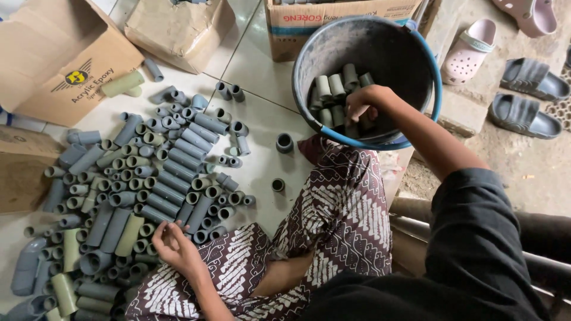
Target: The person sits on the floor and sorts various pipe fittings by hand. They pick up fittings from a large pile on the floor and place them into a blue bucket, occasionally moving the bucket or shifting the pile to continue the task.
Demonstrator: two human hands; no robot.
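Note:
My right hand reaches into a grey bucket with a blue rim, its fingers curled down among the short grey pipe pieces inside; whether it grips one is hidden. My left hand rests palm up with loosely curled fingers at the near edge of a big spread of grey and pale green pipe fittings on the white tiled floor. It holds nothing. My patterned brown-and-white trouser leg lies between the two hands.
Cardboard boxes and a brown paper sack stand at the back. Two loose round fittings lie by the bucket. Sandals and a pink clog sit on the concrete at right. Dark pipes run under my right arm.

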